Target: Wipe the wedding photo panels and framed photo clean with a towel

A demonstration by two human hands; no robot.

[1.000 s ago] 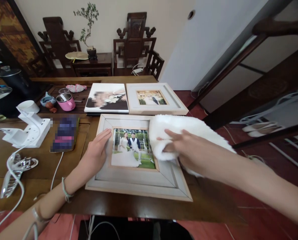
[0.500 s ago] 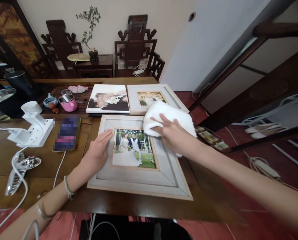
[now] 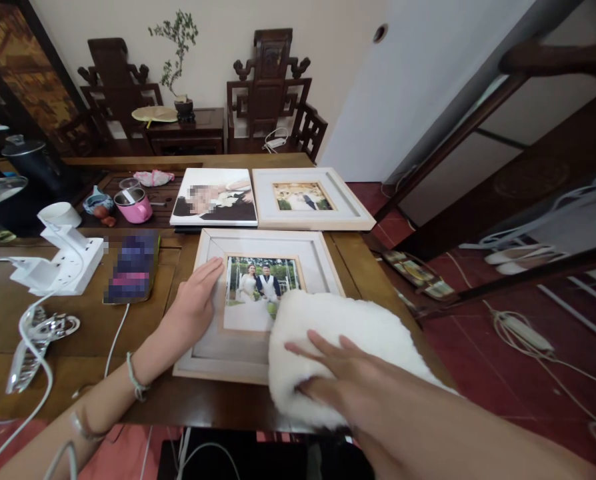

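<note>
A light-coloured picture frame lies flat on the wooden table, with a photo of two people in its middle. Stretched fingers of my left hand rest along the frame's left border; the thumb does not show clearly. My right hand grips a fluffy white cloth, its fingers pressed into the folds. The cloth covers the frame's lower right corner and part of the photo, and hangs over the table's front edge.
Behind lie a second picture frame and a photo panel. To the left are a phone, a white power strip, a clear hair claw, a pink cup and loose cables. Dark wooden chairs stand beyond the table.
My right hand has drawn the white cloth from the frame's upper right corner toward me, down to its lower right corner. The left hand keeps its place on the frame.
</note>
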